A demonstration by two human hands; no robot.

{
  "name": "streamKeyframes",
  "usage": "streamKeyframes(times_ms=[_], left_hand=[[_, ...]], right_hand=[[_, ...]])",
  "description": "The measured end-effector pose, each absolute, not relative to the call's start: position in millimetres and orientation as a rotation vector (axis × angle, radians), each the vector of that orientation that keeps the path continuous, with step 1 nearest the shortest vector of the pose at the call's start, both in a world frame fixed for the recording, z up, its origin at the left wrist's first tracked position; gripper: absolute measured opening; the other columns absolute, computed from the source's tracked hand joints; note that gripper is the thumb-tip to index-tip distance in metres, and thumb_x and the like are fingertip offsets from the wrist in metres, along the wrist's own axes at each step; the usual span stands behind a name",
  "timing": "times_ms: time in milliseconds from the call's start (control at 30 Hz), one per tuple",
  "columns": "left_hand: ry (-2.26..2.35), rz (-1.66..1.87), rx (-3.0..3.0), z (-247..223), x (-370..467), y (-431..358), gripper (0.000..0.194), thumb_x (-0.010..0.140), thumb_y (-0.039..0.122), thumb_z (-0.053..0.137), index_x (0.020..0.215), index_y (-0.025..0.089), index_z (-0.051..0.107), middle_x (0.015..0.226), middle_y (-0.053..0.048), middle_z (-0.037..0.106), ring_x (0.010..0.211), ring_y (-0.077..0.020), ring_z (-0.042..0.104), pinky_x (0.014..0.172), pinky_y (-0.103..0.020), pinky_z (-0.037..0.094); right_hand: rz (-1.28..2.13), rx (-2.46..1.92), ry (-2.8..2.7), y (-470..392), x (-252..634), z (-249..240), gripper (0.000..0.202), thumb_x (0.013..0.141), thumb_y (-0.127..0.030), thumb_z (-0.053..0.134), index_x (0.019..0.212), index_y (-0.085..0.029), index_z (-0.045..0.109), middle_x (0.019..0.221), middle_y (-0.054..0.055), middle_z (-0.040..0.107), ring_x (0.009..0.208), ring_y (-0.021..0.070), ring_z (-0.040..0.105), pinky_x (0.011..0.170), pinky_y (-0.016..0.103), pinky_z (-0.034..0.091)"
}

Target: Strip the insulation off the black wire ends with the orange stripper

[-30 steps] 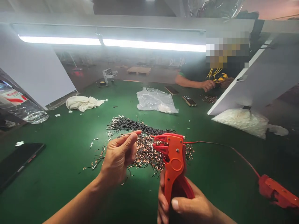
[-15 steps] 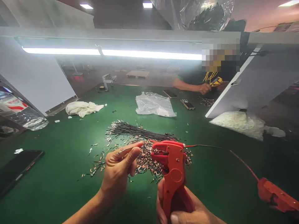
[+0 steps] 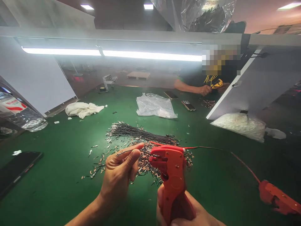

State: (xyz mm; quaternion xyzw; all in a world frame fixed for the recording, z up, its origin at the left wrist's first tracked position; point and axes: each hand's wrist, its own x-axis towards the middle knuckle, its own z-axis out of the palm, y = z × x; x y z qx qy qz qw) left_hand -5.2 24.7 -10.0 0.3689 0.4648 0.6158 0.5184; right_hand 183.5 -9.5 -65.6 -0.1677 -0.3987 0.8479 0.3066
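Between thumb and fingers, my left hand [image 3: 121, 169] pinches a thin dark wire [image 3: 124, 152], whose far end reaches toward the jaws of a red wire stripper [image 3: 173, 175]. My right hand [image 3: 188, 210] is wrapped round the stripper's handles, low in front of me. Whether the jaws grip the wire is too small to tell. Just behind both hands lies a heap of cut wire bits [image 3: 150, 163], black and copper coloured. A bundle of black wires [image 3: 141, 133] with metal ends at the left rests at the back of the heap.
On the green table [image 3: 70, 175] are a clear plastic bag [image 3: 155, 105], a white cloth [image 3: 82, 110], a dark phone [image 3: 20, 171] and a bottle [image 3: 23, 114]. At right lie a second red tool [image 3: 278, 197] and a white bag [image 3: 240, 125]. Across the table, a co-worker's hand [image 3: 206, 90] holds a yellow tool.
The wire stripper and my right hand have shifted slightly left and down, and the stripper has tilted a little. My left hand stays nearly in place, still pinching the wire.
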Motion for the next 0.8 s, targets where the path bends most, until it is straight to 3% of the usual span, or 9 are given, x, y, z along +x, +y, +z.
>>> streamKeyframes(times_ms=[467,800], left_hand=[[1.113,1.421,0.975,-11.8,-12.4,22.1,0.021,0.072,0.041,0.076,0.084,0.024,0.078,0.037,0.007,0.04,0.04,-0.005,0.03,0.044,-0.02,0.029],[1.093,1.407,0.964,-6.2,-16.3,28.0,0.022,0.069,0.045,0.079,0.076,0.024,0.076,0.039,0.008,0.032,0.041,-0.0049,0.024,0.041,-0.019,0.019]], right_hand=[[2.26,-0.519,-1.069,-9.6,183.2,-47.5,0.037,0.068,-0.034,0.077,0.09,-0.017,0.051,0.071,0.0,0.053,0.06,0.0084,0.042,0.057,0.022,0.034],[2.252,-0.457,-1.124,-6.9,184.4,-51.2,0.039,0.069,-0.038,0.076,0.089,-0.016,0.051,0.072,0.0,0.053,0.06,0.0087,0.043,0.055,0.022,0.033]])
